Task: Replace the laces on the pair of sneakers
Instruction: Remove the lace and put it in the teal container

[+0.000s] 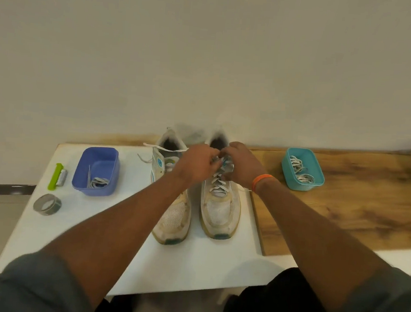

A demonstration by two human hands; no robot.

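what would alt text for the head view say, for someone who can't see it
Both hands, left hand and right hand, work the lace at the top of the right-side sneaker on a white board, its mate alongside. A blue tub and a teal tub hold more laces.

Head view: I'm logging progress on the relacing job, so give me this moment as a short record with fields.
left hand: left hand pinches the lace at the top of the right sneaker
right hand: right hand pinches the same lace
left sneaker: left sneaker beside it, loose lace ends trailing by its collar
blue tub: blue tub holds laces
teal tub: teal tub on the wooden board, holds laces
other items: tape roll, green tool
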